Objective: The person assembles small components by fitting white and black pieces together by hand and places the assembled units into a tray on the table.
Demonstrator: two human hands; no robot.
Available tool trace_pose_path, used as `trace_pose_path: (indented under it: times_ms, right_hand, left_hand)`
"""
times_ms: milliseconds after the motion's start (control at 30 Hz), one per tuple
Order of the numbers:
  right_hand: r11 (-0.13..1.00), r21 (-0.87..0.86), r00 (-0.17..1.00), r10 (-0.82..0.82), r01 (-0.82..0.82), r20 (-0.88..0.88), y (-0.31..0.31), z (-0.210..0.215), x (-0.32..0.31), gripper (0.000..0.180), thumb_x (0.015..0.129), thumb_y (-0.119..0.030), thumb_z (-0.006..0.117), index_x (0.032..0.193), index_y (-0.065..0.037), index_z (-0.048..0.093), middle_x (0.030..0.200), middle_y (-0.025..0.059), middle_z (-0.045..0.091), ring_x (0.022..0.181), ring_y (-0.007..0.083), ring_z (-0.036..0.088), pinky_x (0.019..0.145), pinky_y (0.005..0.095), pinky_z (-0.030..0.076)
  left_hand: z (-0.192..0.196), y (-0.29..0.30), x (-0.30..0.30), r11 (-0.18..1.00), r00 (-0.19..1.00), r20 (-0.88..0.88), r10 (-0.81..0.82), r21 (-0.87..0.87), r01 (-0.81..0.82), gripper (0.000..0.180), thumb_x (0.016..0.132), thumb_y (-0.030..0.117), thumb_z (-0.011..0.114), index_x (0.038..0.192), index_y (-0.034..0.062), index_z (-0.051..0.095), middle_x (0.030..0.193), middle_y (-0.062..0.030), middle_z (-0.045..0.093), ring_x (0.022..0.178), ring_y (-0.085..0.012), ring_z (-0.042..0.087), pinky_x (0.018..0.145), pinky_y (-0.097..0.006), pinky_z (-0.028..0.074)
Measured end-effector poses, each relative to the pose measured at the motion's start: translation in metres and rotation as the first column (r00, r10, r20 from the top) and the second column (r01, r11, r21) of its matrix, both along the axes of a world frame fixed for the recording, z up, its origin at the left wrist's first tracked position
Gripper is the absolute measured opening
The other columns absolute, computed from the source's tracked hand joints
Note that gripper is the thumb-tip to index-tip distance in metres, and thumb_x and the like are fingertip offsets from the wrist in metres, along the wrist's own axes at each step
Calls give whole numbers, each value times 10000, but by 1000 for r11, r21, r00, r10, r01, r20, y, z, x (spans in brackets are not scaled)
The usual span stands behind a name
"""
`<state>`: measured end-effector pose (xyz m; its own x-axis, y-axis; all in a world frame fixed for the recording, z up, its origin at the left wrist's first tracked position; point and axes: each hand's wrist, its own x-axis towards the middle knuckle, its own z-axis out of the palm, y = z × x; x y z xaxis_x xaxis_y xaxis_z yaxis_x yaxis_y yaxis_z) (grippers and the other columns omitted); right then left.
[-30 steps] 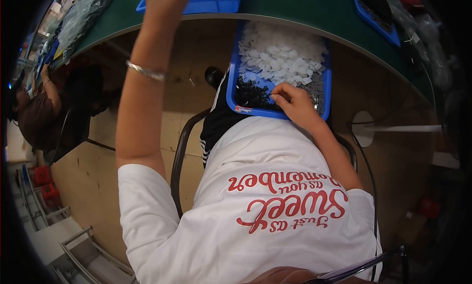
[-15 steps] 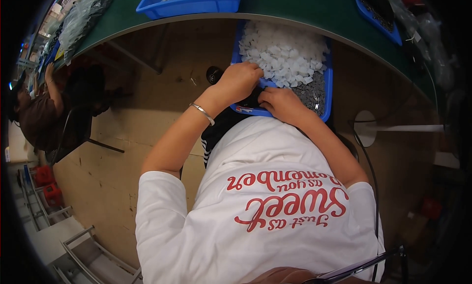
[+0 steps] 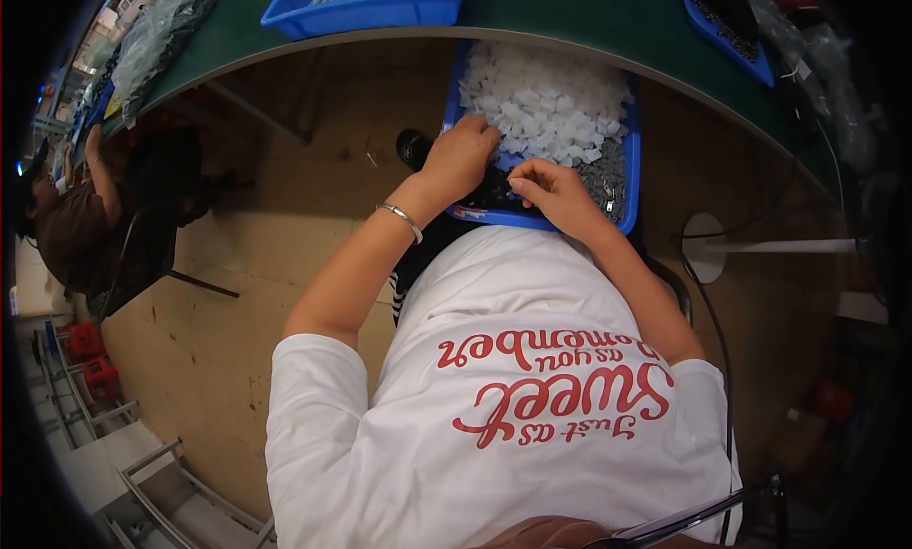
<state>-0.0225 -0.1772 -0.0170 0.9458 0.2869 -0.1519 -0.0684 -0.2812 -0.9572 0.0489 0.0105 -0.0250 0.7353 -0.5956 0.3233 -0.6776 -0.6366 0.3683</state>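
Observation:
A blue tray (image 3: 634, 160) sits at my lap, its far end under the table edge. White translucent pieces (image 3: 546, 98) are heaped in its far part, small grey pieces (image 3: 600, 180) lie at its near right, and black pieces (image 3: 489, 193) at its near left. My left hand (image 3: 462, 156) is over the tray's left side with its fingers curled down; what they hold, if anything, is hidden. Over the black pieces, my right hand (image 3: 553, 194) pinches with thumb and forefinger something too small to make out.
On the green table (image 3: 532, 3) stands another blue tray (image 3: 361, 15) of whitish pieces. A blue tray with dark parts (image 3: 727, 31) lies far right, and clear plastic bags (image 3: 166, 41) far left. Another person (image 3: 76, 217) sits at left. A cable (image 3: 712, 331) hangs at my right.
My right hand has lifted slightly, and its thumb and forefinger now show pinched together. My left hand has shifted a little to the left, uncovering more of the black pieces.

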Motion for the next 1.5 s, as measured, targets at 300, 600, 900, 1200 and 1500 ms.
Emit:
trace_pose_path:
  times_ms: [300, 600, 900, 1200, 1500]
  right_hand:
    - [946, 289, 985, -120, 150, -121, -7, 10, -1, 137, 923, -133, 594, 997, -22, 627, 826, 13, 614, 672, 63, 522, 626, 193, 435]
    - [963, 208, 983, -182, 174, 23, -3, 12, -6, 137, 922, -134, 594, 972, -11, 628, 811, 0, 610, 679, 58, 519, 620, 197, 441]
    - [961, 111, 958, -264, 252, 111, -4, 9, -9, 120, 903, -113, 605, 938, -7, 646, 747, -17, 606, 650, 42, 519, 589, 198, 430]
    - [957, -81, 918, -240, 278, 316, -4, 18, -12, 106, 870, -88, 619, 927, -3, 647, 764, 61, 634, 636, 105, 563, 582, 246, 448]
    - [934, -264, 881, -95, 240, 463, 1, 32, -16, 85, 843, -78, 635, 904, -19, 627, 799, 104, 627, 632, 209, 601, 588, 300, 474]
  left_hand:
    - [16, -2, -26, 880, 820, -565, -91, -431, -199, 170, 797, 61, 684, 942, -2, 619, 823, -85, 595, 763, -197, 622, 703, -296, 505]
    - [11, -8, -38, 820, 746, -641, -181, -517, -245, 141, 841, 9, 655, 972, -8, 606, 965, -26, 561, 845, -82, 572, 769, -217, 492]
    - [6, -15, -45, 752, 722, -662, -200, -576, -320, 222, 831, 11, 668, 1032, 3, 573, 977, -23, 549, 878, -81, 562, 801, -209, 492]
    - [5, -14, -43, 703, 589, -754, -291, -586, -403, 218, 844, 5, 654, 1051, -18, 590, 1004, -55, 620, 932, -101, 581, 813, -224, 489]
    - [13, -12, -39, 522, 328, -797, -507, -587, -618, 300, 859, -1, 634, 1153, -28, 576, 1039, -80, 631, 968, -144, 608, 847, -258, 514]
